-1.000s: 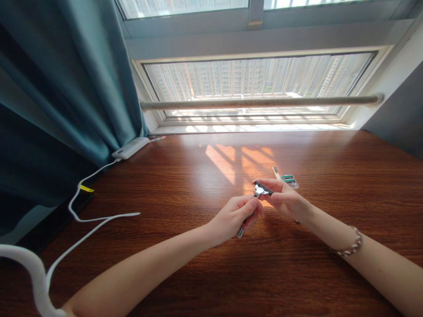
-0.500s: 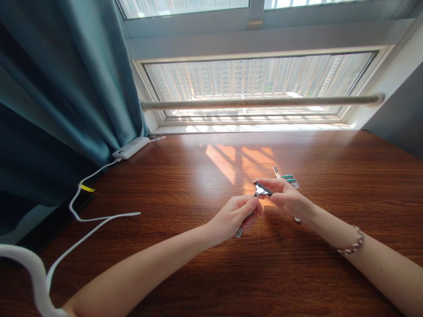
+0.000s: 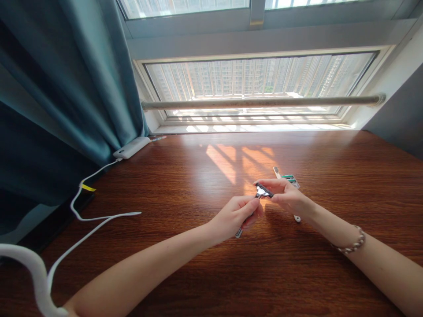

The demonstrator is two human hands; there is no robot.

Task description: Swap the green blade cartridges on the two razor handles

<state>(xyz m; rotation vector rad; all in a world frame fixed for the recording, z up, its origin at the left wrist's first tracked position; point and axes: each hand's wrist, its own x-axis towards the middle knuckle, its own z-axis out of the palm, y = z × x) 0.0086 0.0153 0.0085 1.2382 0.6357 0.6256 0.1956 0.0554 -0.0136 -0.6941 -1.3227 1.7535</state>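
Note:
My left hand [image 3: 235, 215] is closed around the handle of a razor, whose lower end pokes out below my fingers. The razor's dark and silver head [image 3: 262, 191] sits at the top, pinched between the fingers of my right hand [image 3: 287, 197]. Both hands hover just above the brown wooden desk [image 3: 198, 185], in a patch of sunlight. Behind my right hand lies a small clear pack of blade cartridges with green strips [image 3: 291, 179]. A thin white stick-like tool [image 3: 276, 172] lies beside the pack, and its other end shows under my right wrist.
A white power bank [image 3: 131, 147] rests at the desk's back left, with a white cable [image 3: 99, 218] trailing toward me. A teal curtain [image 3: 62, 88] hangs on the left. The window and a horizontal rail [image 3: 261, 102] run along the back.
My hands have barely shifted, drifting slightly toward me with the razor. Nothing was let go or picked up.

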